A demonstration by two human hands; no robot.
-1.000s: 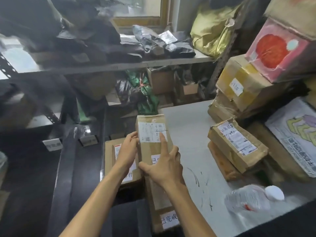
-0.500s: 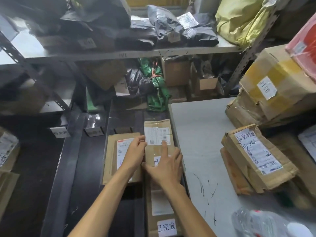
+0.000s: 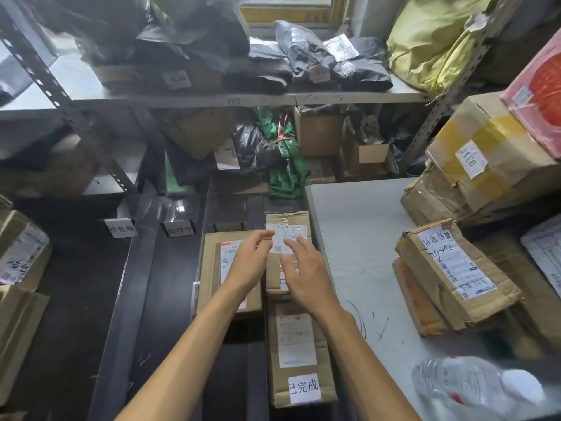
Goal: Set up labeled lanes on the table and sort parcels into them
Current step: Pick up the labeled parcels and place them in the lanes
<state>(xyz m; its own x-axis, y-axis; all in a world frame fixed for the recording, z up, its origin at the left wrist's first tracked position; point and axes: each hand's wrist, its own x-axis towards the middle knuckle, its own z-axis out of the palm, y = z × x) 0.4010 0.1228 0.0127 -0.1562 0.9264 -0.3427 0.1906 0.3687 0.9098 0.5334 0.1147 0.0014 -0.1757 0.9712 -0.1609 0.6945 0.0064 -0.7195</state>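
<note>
A narrow brown parcel with a white shipping label lies flat on the dark table, against the white table's edge. My left hand and my right hand hover just over its near half with loose fingers and grip nothing. A flat brown parcel lies to its left. A longer parcel lies in front of it and carries a white card reading 已完成. Two white lane cards stand further left on the dark table.
The white table holds a pile of taped parcels on the right, with taller boxes behind. A plastic bottle lies near its front edge. More boxes sit far left. Metal shelving with bags stands behind.
The narrow parcel went from held up in both hands down onto the dark table. My fingers have since come off it and lifted slightly.
</note>
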